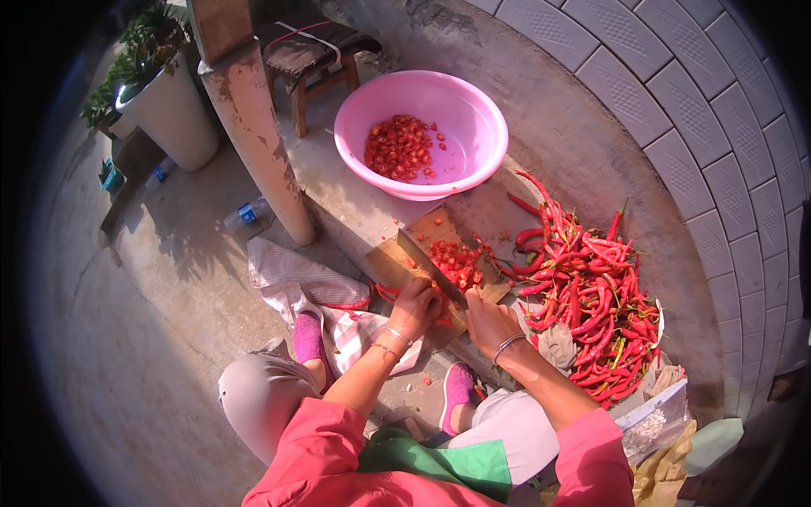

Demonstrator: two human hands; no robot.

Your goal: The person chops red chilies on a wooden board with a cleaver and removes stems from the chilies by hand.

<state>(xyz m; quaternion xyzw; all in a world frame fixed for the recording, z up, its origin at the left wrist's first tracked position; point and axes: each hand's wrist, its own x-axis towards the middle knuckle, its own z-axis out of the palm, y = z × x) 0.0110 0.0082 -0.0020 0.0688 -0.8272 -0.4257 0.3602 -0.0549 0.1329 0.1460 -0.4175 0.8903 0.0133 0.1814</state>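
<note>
My right hand [491,322] grips a cleaver-like kitchen knife, its broad dark blade [436,272] slanting across a wooden cutting board [388,258]. The handle is hidden in my fist. Beside the blade, my left hand [415,308] presses red chili peppers [386,291] on the board, with their ends poking out to its left. Right of the blade lies a heap of chopped chili [457,261]. Beyond the board stands a pink plastic basin [493,152] with chopped chili pieces [398,149] gathered in its left part. Whole red chilies [586,285] are piled at the right.
A worn post [253,133] rises left of the basin, before a low wooden stool [298,95]. A plastic bottle [246,214] and a striped cloth [304,275] lie at left, near a white planter [171,114]. A tiled wall [687,114] curves along the right.
</note>
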